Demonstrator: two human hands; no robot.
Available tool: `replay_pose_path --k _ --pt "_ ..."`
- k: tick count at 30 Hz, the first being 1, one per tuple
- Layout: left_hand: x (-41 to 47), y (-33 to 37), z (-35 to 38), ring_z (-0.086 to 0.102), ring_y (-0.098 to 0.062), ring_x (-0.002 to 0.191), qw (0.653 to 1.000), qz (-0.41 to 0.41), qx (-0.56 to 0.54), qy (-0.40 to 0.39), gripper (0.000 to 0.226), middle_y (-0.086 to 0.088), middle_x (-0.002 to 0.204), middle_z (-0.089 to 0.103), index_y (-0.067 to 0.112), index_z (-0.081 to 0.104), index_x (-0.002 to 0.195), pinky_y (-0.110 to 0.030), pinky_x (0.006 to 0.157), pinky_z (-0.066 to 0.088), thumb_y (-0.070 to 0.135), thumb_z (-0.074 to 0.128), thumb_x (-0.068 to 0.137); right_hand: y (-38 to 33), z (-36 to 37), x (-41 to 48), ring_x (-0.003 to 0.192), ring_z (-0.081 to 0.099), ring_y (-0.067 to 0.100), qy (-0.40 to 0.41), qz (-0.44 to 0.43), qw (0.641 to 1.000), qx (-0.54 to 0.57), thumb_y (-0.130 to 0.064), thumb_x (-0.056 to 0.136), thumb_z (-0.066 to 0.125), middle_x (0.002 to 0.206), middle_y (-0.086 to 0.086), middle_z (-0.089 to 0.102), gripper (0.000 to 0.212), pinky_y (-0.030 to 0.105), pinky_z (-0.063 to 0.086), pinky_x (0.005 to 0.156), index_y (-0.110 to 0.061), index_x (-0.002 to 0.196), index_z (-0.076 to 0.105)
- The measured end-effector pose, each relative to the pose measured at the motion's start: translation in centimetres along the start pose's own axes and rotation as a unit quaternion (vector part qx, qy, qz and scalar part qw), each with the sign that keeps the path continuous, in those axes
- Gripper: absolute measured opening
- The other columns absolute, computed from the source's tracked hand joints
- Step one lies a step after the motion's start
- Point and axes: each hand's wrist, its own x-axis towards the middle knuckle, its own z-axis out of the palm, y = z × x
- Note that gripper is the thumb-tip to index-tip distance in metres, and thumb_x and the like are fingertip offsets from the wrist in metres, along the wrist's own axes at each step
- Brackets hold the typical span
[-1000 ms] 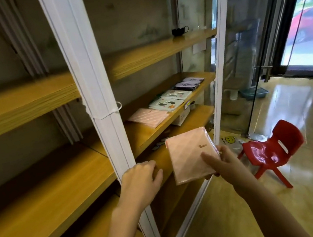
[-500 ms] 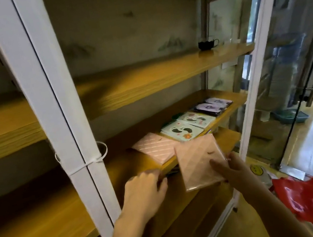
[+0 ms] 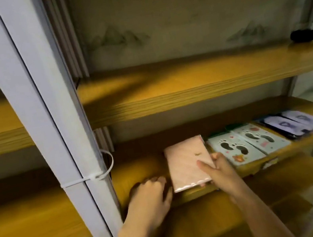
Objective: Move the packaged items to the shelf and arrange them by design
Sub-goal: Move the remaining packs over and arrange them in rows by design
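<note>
Two bare forearms enter from the bottom edge, one at about 6 o'clock and the other at about 5 o'clock. No sleeve, cuff, watch, bracelet or glove shows on either arm up to where the frame cuts them off. The left hand [image 3: 151, 194] is bare, its knuckles rounded, no ring visible. The right hand [image 3: 220, 171] is likewise bare, with slim fingers and short, unpainted-looking nails; motion blur softens finer detail on both.
</note>
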Motion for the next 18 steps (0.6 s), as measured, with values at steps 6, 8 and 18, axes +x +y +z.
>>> replay_pose_path --k 6,8,18 --pt "-0.5 0.9 -0.2 0.055 -0.018 0.109 0.993 -0.105 0.01 0.047 0.033 0.002 0.124 0.056 0.025 0.046 0.125 -0.031 0.09 0.044 0.039 0.038 0.096 -0.3 3.2 4.1 0.111 0.057 0.027 -0.121 0.01 0.989 -0.087 -0.032 0.095 0.05 0.127 0.009 0.054 0.035 0.039 0.053 0.084 -0.017 0.122 0.034" --pt "-0.8 1.3 0.0 0.057 -0.018 0.105 0.988 -0.135 0.026 0.067 0.033 0.003 0.12 0.058 0.026 0.047 0.123 -0.031 0.086 0.045 0.041 0.036 0.096 -0.1 4.1 4.7 0.12 0.052 0.03 -0.156 0.006 0.978 -0.135 -0.038 0.095 0.047 0.136 0.007 0.047 0.054 0.04 0.047 0.092 -0.016 0.139 0.023" --pt "-2.7 3.4 0.9 0.06 -0.016 0.096 0.965 -0.216 0.058 0.14 0.031 0.005 0.108 0.062 0.024 0.053 0.114 -0.025 0.075 0.041 0.041 0.035 0.096 -0.9 2.3 5.3 0.114 0.055 0.024 -0.242 -0.099 0.917 -0.302 -0.033 0.094 0.051 0.129 0.008 0.052 0.047 0.039 0.051 0.093 -0.014 0.135 0.037"
